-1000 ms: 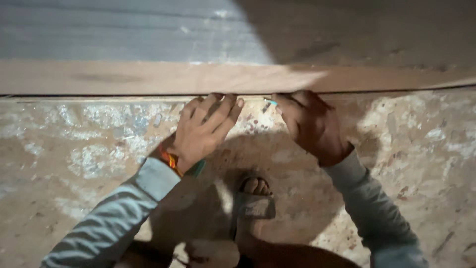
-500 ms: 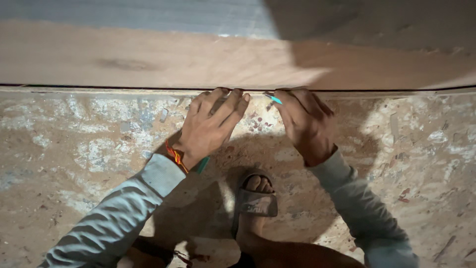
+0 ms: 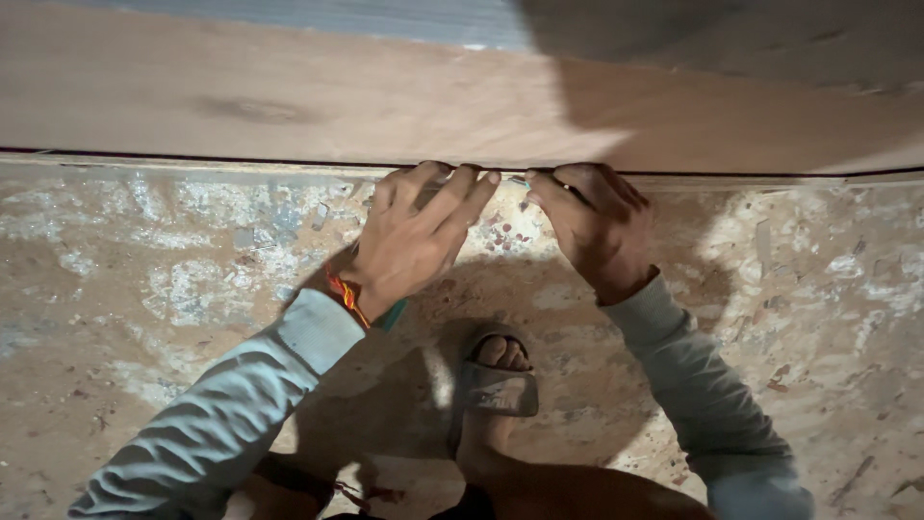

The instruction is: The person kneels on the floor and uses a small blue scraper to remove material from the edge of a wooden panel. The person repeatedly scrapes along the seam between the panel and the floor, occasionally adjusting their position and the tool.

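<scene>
The left hand (image 3: 419,236) lies palm down with fingers stretched forward and close together, fingertips curled over the near edge of a long wooden board (image 3: 318,101), while the right hand (image 3: 595,223) bends its fingers onto the same edge just beside it, a small blue-green object (image 3: 520,180) showing between the two hands; whether the right hand pinches that object cannot be told. The board runs left to right across the whole view, its long axis level with the frame, its near edge resting along the rough, paint-flecked concrete floor (image 3: 173,289). A pale grey surface (image 3: 385,14) shows behind the board's far edge. Both arms wear light grey sleeves, and an orange thread band (image 3: 342,289) circles the left wrist. Below the hands, a foot in a grey sandal (image 3: 493,380) is planted on the floor, toes pointing toward the board, within the person's own shadow
</scene>
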